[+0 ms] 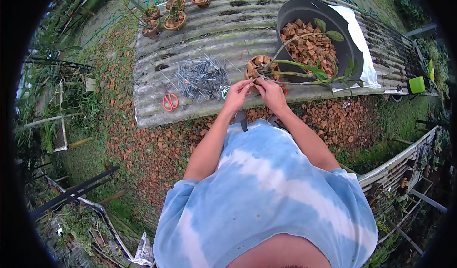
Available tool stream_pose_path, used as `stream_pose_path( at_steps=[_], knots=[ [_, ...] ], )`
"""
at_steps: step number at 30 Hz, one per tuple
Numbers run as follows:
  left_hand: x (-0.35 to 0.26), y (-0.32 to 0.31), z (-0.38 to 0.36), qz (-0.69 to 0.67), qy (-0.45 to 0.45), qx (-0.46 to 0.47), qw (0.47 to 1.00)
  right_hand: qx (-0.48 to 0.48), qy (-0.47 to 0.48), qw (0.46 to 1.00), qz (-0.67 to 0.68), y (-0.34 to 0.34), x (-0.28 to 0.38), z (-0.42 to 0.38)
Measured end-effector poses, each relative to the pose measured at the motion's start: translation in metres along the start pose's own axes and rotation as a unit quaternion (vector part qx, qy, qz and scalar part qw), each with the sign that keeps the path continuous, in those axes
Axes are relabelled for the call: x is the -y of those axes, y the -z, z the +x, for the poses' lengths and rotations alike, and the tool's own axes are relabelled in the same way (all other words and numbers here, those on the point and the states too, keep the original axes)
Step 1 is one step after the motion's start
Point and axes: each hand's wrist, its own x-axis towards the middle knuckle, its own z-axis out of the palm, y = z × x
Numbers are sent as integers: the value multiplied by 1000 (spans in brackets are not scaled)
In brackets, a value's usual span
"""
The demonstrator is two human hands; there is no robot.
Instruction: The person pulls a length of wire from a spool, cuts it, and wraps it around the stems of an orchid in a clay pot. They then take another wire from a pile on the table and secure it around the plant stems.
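Terracotta pot [246,73], blocky chunks [260,60]; left fingers [246,84], right fingers [263,83] curled beside it, hold unclear.

Well back from the bare left hand [237,94] and right hand [273,96], short sleeves [178,199] join a T-shirt [266,182], tie-dyed pale blue and white (small specks dot it), with a rounded neckline [291,234].

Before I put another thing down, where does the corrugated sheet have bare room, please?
The sheet is bare between the potted plants and the grey tub, and beyond the wire pile. Nearer you, it is crowded: red-handled scissors, that pile, then left hand and right hand at the small pot.
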Motion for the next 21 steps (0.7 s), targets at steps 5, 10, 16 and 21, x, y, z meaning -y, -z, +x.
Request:
stream_pose_path(
  at_steps=[5, 10, 16, 21],
  knots=[
    [12, -2, 10, 61, -47, -37, 996, -18, 3, 1000, -21, -6, -11, 5],
    [5, -5, 4, 164, -110, -82, 977, -25, -10, 999, -31, -11, -18, 8],
    [8, -8, 14, 242, -205, -134, 939, -29, -21, 999, 1, -10, -19, 4],
    [6, -4, 13, 290, -268, -136, 909, -34, -57, 995, 74, 1, -4, 5]
  ],
)
